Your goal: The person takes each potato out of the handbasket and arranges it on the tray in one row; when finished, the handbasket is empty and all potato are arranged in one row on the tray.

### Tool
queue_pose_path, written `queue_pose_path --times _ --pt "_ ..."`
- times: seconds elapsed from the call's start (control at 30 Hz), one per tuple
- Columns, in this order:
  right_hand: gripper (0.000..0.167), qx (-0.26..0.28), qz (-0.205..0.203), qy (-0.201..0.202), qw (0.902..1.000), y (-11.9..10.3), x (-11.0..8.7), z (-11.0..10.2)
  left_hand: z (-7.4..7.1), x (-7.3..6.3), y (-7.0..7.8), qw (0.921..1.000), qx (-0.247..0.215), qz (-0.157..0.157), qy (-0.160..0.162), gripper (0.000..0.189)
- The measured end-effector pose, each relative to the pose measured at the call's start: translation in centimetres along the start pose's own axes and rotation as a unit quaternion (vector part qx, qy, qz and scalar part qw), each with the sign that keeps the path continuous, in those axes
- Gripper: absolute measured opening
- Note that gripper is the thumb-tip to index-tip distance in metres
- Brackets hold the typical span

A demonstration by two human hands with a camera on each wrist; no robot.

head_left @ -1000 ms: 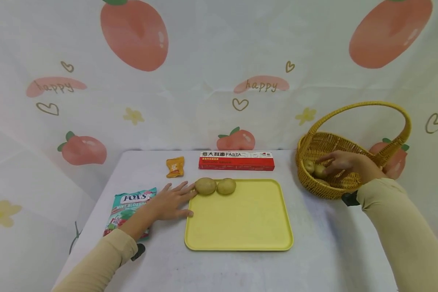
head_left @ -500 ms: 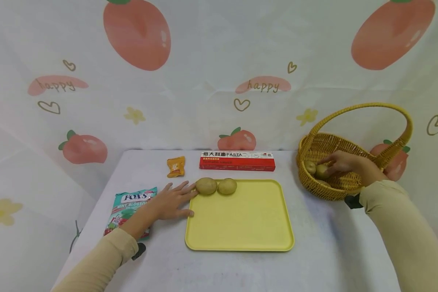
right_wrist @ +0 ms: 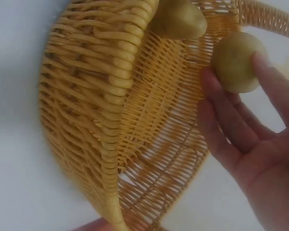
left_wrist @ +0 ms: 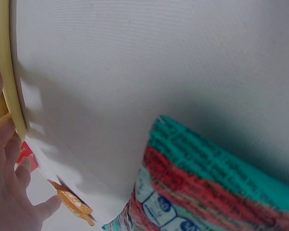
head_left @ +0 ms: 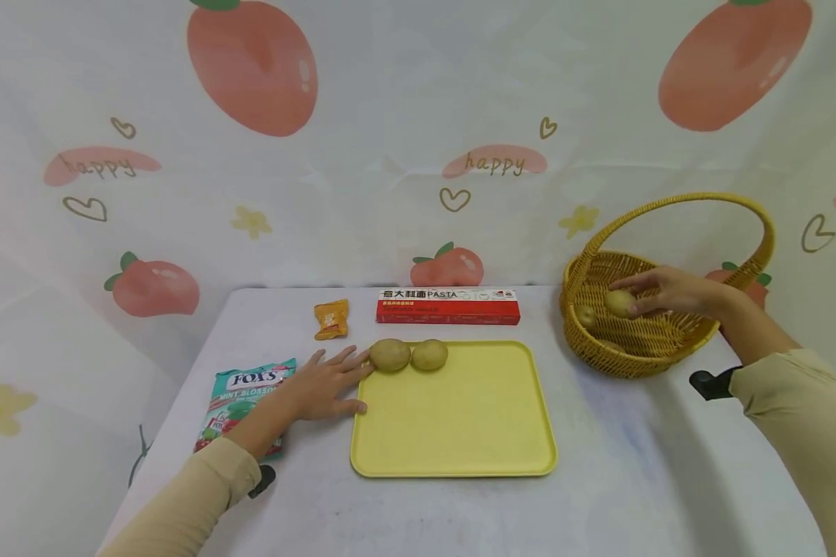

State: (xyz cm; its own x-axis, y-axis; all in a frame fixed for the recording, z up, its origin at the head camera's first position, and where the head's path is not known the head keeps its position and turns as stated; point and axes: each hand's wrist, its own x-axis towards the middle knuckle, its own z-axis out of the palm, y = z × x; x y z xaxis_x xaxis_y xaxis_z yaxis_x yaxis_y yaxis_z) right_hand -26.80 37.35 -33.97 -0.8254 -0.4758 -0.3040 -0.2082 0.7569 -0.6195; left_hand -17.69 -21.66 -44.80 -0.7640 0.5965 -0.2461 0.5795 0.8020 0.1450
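My right hand (head_left: 676, 292) pinches a potato (head_left: 620, 302) between thumb and fingers, over the mouth of a wicker basket (head_left: 641, 365). The right wrist view shows the held potato (right_wrist: 238, 62) beside the basket wall (right_wrist: 86, 96), with another potato (right_wrist: 179, 20) inside. In the head view that basket holds a further potato (head_left: 586, 316) at its left side. With fingers spread, my left hand (head_left: 323, 387) rests at the left edge of a yellow tray (head_left: 453, 473). Its fingertips are right by a potato (head_left: 390, 355) in the tray's back left corner; a second potato (head_left: 429, 354) lies beside that one.
Behind the tray lies a red and white pasta box (head_left: 448, 307). An orange wrapped snack (head_left: 331, 319) is at the back left. A teal candy bag (head_left: 247, 394) lies left of the tray, partly under my left forearm. The basket's tall handle (head_left: 690, 198) arches over its opening.
My right hand has gripped a potato in the basket and raised it from among the others. The left hand and the tray's potatoes stay put.
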Motion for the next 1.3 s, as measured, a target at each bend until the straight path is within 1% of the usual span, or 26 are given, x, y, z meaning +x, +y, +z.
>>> queue_pose_path --times 0.13,0.27,0.47,0.5,0.6,0.77,0.87,0.93,1.1,1.3 --pt "0.055 -0.006 -0.014 0.011 0.9998 -0.5 -0.5 0.3 0.0 -0.1 -0.1 1.0000 0.001 0.003 0.004 0.074" --pt "0.054 0.010 -0.034 0.012 0.9993 -1.4 -0.6 0.8 -0.1 -0.2 0.0 0.9999 0.001 0.007 0.009 0.073" --pt "0.050 0.001 -0.081 0.017 0.9966 -3.6 0.1 1.9 0.0 -0.3 0.0 0.9999 0.002 0.006 0.011 0.073" --pt "0.050 0.009 -0.086 0.014 0.9962 -4.0 0.3 2.2 0.0 -0.3 0.0 0.9999 0.003 0.006 0.011 0.073" --pt "0.048 0.027 -0.106 0.001 0.9940 -4.9 1.3 3.1 0.1 -0.2 -0.1 0.9999 0.005 0.005 0.010 0.073" --pt "0.046 0.063 -0.148 -0.026 0.9867 -6.4 3.3 5.0 0.1 -0.1 -0.2 0.9999 0.006 0.007 0.012 0.073" --pt "0.047 0.069 -0.153 -0.037 0.9850 -7.3 4.5 6.3 0.1 -0.1 -0.2 0.9999 0.003 0.006 0.009 0.074" --pt "0.047 0.077 -0.142 -0.042 0.9860 -7.8 5.3 7.2 0.1 0.0 -0.2 1.0000 0.002 0.003 0.005 0.074" --pt "0.043 0.103 -0.133 -0.036 0.9850 -9.2 7.2 9.9 0.2 0.1 -0.3 1.0000 0.006 0.002 0.003 0.074" --pt "0.039 0.090 -0.176 -0.016 0.9801 -9.8 9.9 13.2 0.1 0.0 -0.2 1.0000 0.004 0.003 0.004 0.074"
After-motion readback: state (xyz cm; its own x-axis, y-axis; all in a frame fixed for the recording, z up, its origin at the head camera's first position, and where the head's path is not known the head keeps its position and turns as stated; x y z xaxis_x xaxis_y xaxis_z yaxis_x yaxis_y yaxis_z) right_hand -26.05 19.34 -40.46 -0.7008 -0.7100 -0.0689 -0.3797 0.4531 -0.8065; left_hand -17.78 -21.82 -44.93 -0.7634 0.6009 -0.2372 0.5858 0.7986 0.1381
